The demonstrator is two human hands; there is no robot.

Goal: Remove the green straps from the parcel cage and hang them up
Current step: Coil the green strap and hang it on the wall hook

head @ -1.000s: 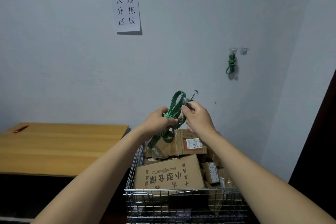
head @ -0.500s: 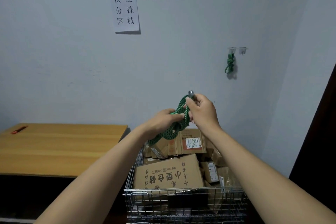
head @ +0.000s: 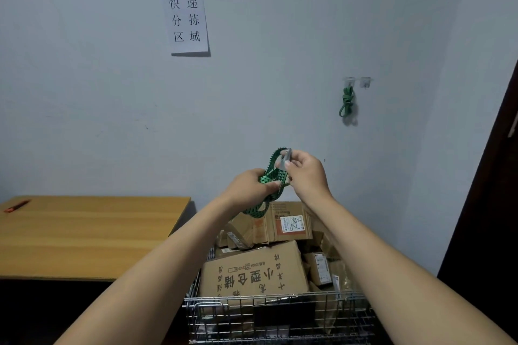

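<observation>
A green strap (head: 273, 176) with black dots is bunched in loops between both hands, above the wire parcel cage (head: 277, 314). My left hand (head: 249, 189) grips the bundled middle of it. My right hand (head: 307, 172) pinches the strap's metal hook end (head: 286, 158) at the top of the bundle. One loop hangs down below my left hand toward the boxes. On the wall to the upper right, a second green strap (head: 347, 102) hangs knotted from the left of two clear hooks (head: 349, 82); the right hook (head: 365, 82) carries nothing.
The cage holds several cardboard boxes (head: 252, 274). A wooden table (head: 84, 232) with a small red item (head: 16, 206) stands at left. A paper sign (head: 187, 21) is pinned on the wall. A dark door edge (head: 493, 176) runs down the right side.
The strap has been gathered into a tighter bundle. My right hand shifted right and up with the hook end, and the long loop above the hands shrank.
</observation>
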